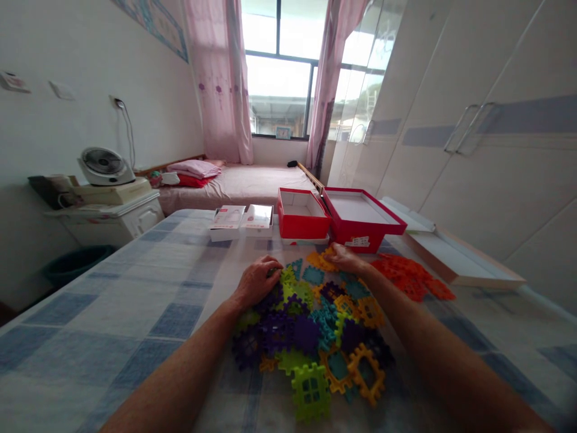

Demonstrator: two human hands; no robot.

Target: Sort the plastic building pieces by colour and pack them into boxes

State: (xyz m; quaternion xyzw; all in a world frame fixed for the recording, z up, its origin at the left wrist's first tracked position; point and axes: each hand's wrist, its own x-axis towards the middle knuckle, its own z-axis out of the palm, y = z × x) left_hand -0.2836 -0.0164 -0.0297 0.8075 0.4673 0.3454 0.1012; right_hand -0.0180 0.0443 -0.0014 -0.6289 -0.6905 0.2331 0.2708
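A mixed pile of plastic interlocking building pieces (306,334) lies on the table between my forearms, in purple, lime green, teal and yellow-orange. Some have window shapes and notched edges. My left hand (259,279) is at the pile's left edge with fingers curled, close to lime green pieces (291,279); what lies under the fingers is mostly hidden. At the pile's far side, my right hand (346,258) has its fingers closed on a yellow-orange building piece (320,260). To the right of that forearm is a separate heap of red-orange pieces (408,275).
Behind the pile stand an open red box (303,224), a larger red box (360,233) with a tray-like lid on it, and two small white boxes (242,231). A shallow pale box lid (469,264) lies at right. The checked tablecloth (153,288) has a clear cover.
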